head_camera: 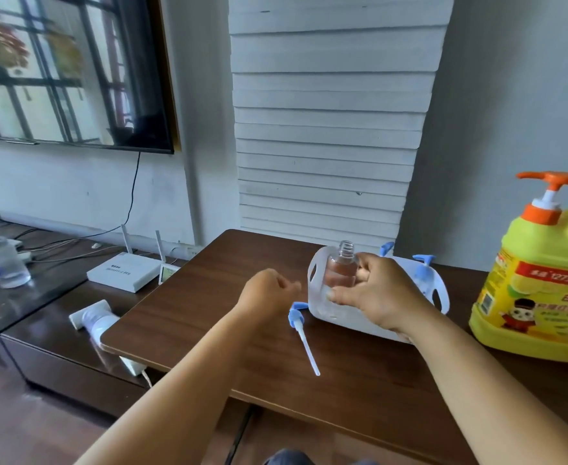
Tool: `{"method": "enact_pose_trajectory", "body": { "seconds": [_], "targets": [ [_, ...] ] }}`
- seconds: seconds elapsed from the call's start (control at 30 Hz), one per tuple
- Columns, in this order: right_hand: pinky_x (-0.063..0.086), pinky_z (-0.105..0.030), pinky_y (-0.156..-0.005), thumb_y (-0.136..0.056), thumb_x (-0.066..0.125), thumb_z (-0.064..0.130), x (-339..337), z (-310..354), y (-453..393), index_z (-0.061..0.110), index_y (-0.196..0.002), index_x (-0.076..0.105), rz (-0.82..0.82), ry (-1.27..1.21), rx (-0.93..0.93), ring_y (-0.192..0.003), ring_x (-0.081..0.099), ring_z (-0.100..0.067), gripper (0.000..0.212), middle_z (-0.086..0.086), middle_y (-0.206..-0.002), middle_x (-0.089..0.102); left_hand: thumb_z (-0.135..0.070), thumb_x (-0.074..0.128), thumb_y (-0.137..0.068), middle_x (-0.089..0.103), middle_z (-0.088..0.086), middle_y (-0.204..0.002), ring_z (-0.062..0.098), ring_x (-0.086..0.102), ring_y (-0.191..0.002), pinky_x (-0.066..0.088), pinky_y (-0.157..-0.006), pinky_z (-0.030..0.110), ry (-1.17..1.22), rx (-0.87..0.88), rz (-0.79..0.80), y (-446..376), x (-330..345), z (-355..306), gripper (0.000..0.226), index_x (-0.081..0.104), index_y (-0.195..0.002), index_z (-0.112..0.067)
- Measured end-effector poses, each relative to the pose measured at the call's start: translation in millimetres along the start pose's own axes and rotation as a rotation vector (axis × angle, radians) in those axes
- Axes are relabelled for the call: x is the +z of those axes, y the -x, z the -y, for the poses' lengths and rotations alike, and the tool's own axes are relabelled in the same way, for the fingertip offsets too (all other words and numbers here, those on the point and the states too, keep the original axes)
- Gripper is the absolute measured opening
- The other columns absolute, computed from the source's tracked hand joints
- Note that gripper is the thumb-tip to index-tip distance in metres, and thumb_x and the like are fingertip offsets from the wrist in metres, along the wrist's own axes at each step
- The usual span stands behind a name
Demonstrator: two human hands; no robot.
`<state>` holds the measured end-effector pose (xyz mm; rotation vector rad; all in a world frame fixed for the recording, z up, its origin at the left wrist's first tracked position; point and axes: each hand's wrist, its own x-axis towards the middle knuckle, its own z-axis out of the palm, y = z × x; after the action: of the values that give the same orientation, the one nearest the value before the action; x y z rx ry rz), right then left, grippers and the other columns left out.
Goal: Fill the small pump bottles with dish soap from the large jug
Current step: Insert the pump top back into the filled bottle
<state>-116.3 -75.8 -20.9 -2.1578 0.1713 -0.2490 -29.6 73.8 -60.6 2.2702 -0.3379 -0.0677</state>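
Fingers of our left hand are curled loosely into the palm and hold nothing, hovering above the desk with the forearm stretched forward, likely idle now that the pump is off. Just right of it the blue pump head lies on the desk with its white dip tube pointing toward us, set aside so the neck stays clear for filling. Next, our right hand wraps thumb and fingers around the small clear bottle, holding it upright with its threaded neck open, at the near end of the white basket; more blue pumps show behind the hand. Farthest right stands the yellow jug, upright on the desk, its orange pump on top, well apart from the bottle, so we judge no soap has gone in yet.
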Motion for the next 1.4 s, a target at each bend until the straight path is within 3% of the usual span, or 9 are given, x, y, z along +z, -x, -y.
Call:
{"method": "enact_pose_trajectory", "body": {
  "seconds": [0.1, 0.23, 0.3, 0.43, 0.57, 0.67, 0.8, 1.03, 1.4],
  "targets": [
    [0.050, -0.041, -0.095, -0.069, 0.079, 0.016, -1.1, 1.0, 2.7, 0.033, -0.081, 0.057, 0.006, 0.017, -0.014, -0.092, 0.068, -0.012, 0.031, 0.008, -0.093, 0.072, -0.036, 0.061, -0.077, 0.041, -0.006, -0.036, 0.010, 0.047, -0.044, 0.027, -0.040, 0.020, -0.154, -0.061, 0.042, -2.6, 13.6, 12.9, 0.042, 0.050, -0.044, -0.013],
    [0.051, -0.041, -0.094, -0.068, 0.078, 0.017, -3.8, 0.1, 6.3, 0.034, -0.080, 0.056, -0.002, 0.033, -0.029, -0.092, 0.068, -0.012, 0.030, 0.009, -0.093, 0.072, -0.052, 0.067, -0.064, 0.061, 0.003, -0.065, 0.024, 0.066, -0.080, 0.031, -0.045, 0.025, -0.204, -0.119, 0.010, -6.3, 19.8, 9.5, 0.051, 0.069, -0.088, -0.007],
    [0.051, -0.041, -0.094, -0.069, 0.078, 0.017, -4.9, -0.5, 8.1, 0.034, -0.081, 0.057, -0.001, 0.028, -0.033, -0.092, 0.068, -0.011, 0.030, 0.009, -0.092, 0.072, -0.049, 0.068, -0.064, 0.061, 0.001, -0.060, 0.020, 0.066, -0.066, 0.035, -0.046, 0.023, -0.199, -0.141, 0.042, -4.6, 18.6, 5.0, 0.050, 0.068, -0.092, -0.007],
    [0.050, -0.038, -0.094, -0.070, 0.077, 0.015, -6.1, -1.1, 10.6, 0.032, -0.082, 0.057, 0.003, 0.014, -0.031, -0.091, 0.068, -0.010, 0.029, 0.011, -0.090, 0.072, -0.032, 0.067, -0.071, 0.057, -0.006, -0.037, 0.012, 0.053, -0.035, 0.049, -0.050, 0.019, -0.150, -0.179, 0.092, -1.8, 11.8, -2.9, 0.023, 0.072, -0.071, -0.009],
    [0.050, -0.033, -0.092, -0.070, 0.077, 0.017, -7.1, -2.0, 16.1, 0.033, -0.090, 0.057, 0.006, 0.011, -0.016, -0.094, 0.067, -0.010, 0.033, 0.010, -0.096, 0.071, -0.013, 0.062, -0.071, 0.073, -0.005, -0.066, 0.020, 0.061, -0.051, 0.055, -0.059, 0.026, 0.072, -0.242, 0.084, -0.2, -9.4, -2.7, 0.019, 0.068, -0.054, -0.008],
    [0.049, -0.027, -0.084, -0.070, 0.078, 0.017, -7.7, -2.3, 18.7, 0.035, -0.084, 0.056, -0.003, -0.010, -0.010, -0.090, 0.066, -0.006, 0.032, 0.015, -0.091, 0.069, -0.012, 0.060, -0.074, 0.073, -0.002, -0.070, 0.018, 0.060, -0.056, 0.056, -0.070, 0.033, 0.189, -0.145, -0.040, -0.1, -32.0, -15.3, 0.018, 0.071, -0.062, -0.006],
    [0.051, -0.031, -0.086, -0.072, 0.075, 0.019, -7.1, -1.4, 18.8, 0.031, -0.087, 0.061, -0.005, -0.032, 0.012, -0.091, 0.065, -0.008, 0.024, 0.013, -0.092, 0.070, -0.021, 0.061, -0.081, 0.071, 0.003, -0.071, 0.005, 0.054, -0.045, 0.051, -0.054, 0.023, 0.295, 0.120, -0.224, 10.8, -51.9, -58.1, 0.020, 0.071, -0.071, -0.007],
    [0.047, -0.026, -0.076, -0.076, 0.065, 0.019, -14.6, -4.7, 23.5, 0.029, -0.099, 0.061, -0.040, 0.000, 0.069, -0.091, 0.062, -0.010, 0.026, 0.008, -0.097, 0.069, -0.023, 0.057, -0.088, 0.066, -0.008, -0.059, 0.010, 0.057, -0.056, 0.056, -0.073, 0.034, 0.675, 0.369, -0.355, 21.2, -51.8, -109.8, 0.018, 0.066, -0.073, -0.019],
    [0.051, -0.031, -0.083, -0.072, 0.068, 0.015, -29.2, -15.3, 27.7, 0.025, -0.110, 0.061, -0.037, -0.030, 0.100, -0.099, 0.062, -0.016, 0.040, 0.004, -0.104, 0.068, -0.018, 0.059, -0.089, 0.066, -0.007, -0.068, 0.002, 0.060, -0.056, 0.054, -0.063, 0.016, 0.814, 0.503, -0.286, 29.3, -36.5, -135.7, 0.017, 0.066, -0.077, -0.028]
  ]
}}
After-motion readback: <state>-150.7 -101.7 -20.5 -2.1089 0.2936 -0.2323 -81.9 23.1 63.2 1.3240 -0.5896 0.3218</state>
